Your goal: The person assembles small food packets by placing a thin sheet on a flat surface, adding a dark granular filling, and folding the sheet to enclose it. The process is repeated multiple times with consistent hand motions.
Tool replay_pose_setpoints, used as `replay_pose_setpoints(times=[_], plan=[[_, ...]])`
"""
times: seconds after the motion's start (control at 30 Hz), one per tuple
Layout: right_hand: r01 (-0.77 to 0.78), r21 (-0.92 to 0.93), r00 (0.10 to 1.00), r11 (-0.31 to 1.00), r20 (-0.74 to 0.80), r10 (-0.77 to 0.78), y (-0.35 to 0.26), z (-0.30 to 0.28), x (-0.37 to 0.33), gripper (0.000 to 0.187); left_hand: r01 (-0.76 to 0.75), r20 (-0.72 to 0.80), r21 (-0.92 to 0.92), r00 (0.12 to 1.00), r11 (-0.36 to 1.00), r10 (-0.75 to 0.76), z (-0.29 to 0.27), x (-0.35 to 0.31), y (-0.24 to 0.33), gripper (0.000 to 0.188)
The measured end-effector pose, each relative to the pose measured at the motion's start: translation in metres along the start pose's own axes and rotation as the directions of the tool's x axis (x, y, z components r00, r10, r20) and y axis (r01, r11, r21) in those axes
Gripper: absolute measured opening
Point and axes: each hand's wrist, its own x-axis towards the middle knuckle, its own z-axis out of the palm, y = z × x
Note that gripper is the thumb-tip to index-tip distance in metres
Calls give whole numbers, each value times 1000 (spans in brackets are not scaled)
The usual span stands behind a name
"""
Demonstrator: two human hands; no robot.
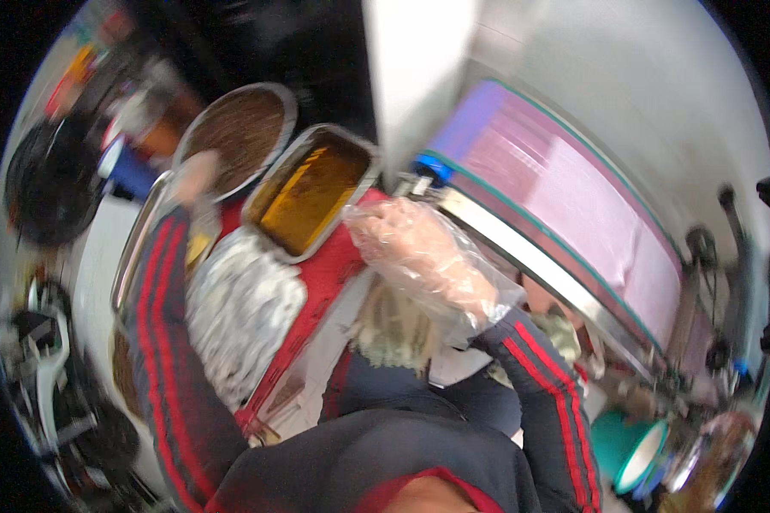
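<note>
- Fingers of the left hand (197,175) are blurred at the near left of the pan (292,111); I cannot tell whether they are wide, narrow or holding anything.
- Pan: far left, round, full of brown stuff (246,128) that looks dry and loose. It is probably stiff and fairly heavy; best held by opposite sides of the rim, kept level.
- White-grey heap (244,316): near the left forearm, left of the red mat (332,267). It looks soft and limp, though blur hides what it is; a broad hold from underneath should suit it.
- Tray (364,159): just right of the pan, metal, holding amber liquid (316,205). Likely heavy, slosh-prone and slick if the rim is oily; take both short ends and keep it flat.
- Bag (506,295): right of the tray, clear, thin and light, loose around the right hand (428,248). Its film could slip or tear, so pinch a gathered edge. Those fingers point far left; their grip is unclear through the creases.
</note>
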Motion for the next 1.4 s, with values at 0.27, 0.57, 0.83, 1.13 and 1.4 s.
replay_pose_setpoints(times=[0.27,0.57,0.83,1.13,1.4], plan=[[-108,95,971,990,-203,126,52,-36,-102,28,94,54,-931,991,352,-122,-189,13,167,56],[-416,162,812,895,-377,446,45,-72,-209,30,-430,-196,-771,862,470,467,-167,89,605,43],[-668,159,564,727,-529,634,98,-120,-254,24,-718,-476,-637,653,280,589,-142,104,670,34],[-949,-153,306,277,-665,681,294,-172,-213,43,-461,-485,-358,835,812,261,-98,244,571,22],[-841,-389,500,375,-296,814,306,-173,-206,30,-459,-351,-631,888,625,298,-121,226,579,36]])
